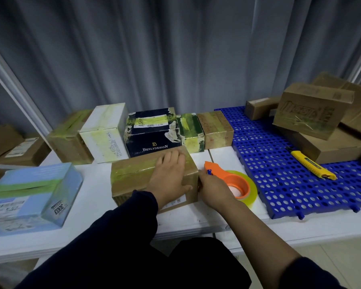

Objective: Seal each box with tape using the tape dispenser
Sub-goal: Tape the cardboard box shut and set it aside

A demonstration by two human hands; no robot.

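Observation:
A brown cardboard box [133, 180] lies on the white table [96, 232] in front of me, with a strip of yellowish tape along its top. My left hand [169, 178] lies flat on the box's right end, fingers straight. My right hand [215, 190] grips the orange tape dispenser [225, 176], which carries a yellowish tape roll [251, 189], and holds it against the box's right side. Behind stands a row of taped boxes, among them a dark blue one [152, 132] and a white one [104, 132].
A light blue box [29, 197] sits at the left front. A blue perforated mat [279, 163] covers the table's right part, with a yellow utility knife [311, 164] and several stacked brown boxes [308, 113] on it. Grey curtains hang behind.

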